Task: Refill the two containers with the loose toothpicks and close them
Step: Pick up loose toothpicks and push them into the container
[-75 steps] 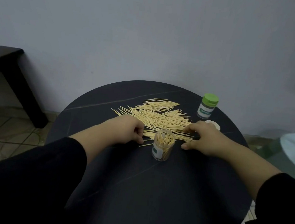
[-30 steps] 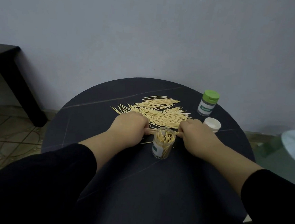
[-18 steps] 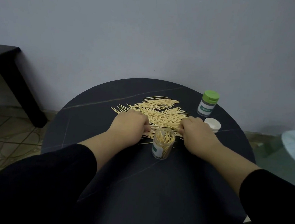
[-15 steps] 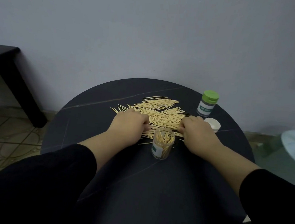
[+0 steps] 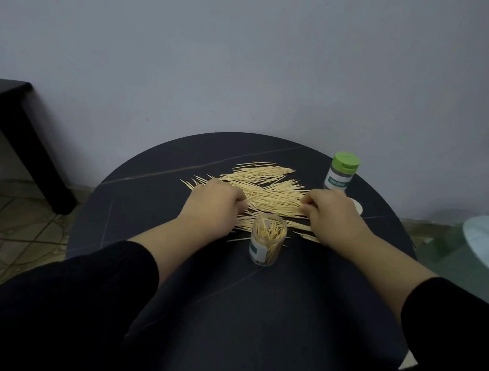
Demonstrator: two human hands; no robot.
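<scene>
1. Head view, looking down: two black sleeves, the left sleeve [image 5: 67, 303] and the right sleeve [image 5: 455, 319], fill the bottom corners, with bare forearms reaching forward over a round dark table [image 5: 256, 318].
2. Between the forearms, an open clear container [image 5: 267, 242] stands upright on the table. It has no lid on and is packed with toothpicks standing on end.
3. Just beyond it, the left hand [image 5: 213, 207] rests knuckles up at the left edge of the pile. Its fingers are curled in and pinch the ends of some sticks.
4. The right hand [image 5: 333, 214] mirrors it at the right edge of the pile, fingers curled in the same way onto the sticks.
5. The loose toothpicks [image 5: 275, 193] lie flat in a wide, fanned heap between and behind the hands. A few strays lie beside the open container.
6. A white lid [image 5: 358, 207] peeks out behind the right hand, mostly hidden.
7. Further back on the right, a green-lidded container [image 5: 340, 175] stands closed near the table's rim.
8. Beyond the table are a plain grey wall [image 5: 247, 54], a dark side table [image 5: 15, 114] at the left, and a tiled floor [image 5: 9, 225].
</scene>
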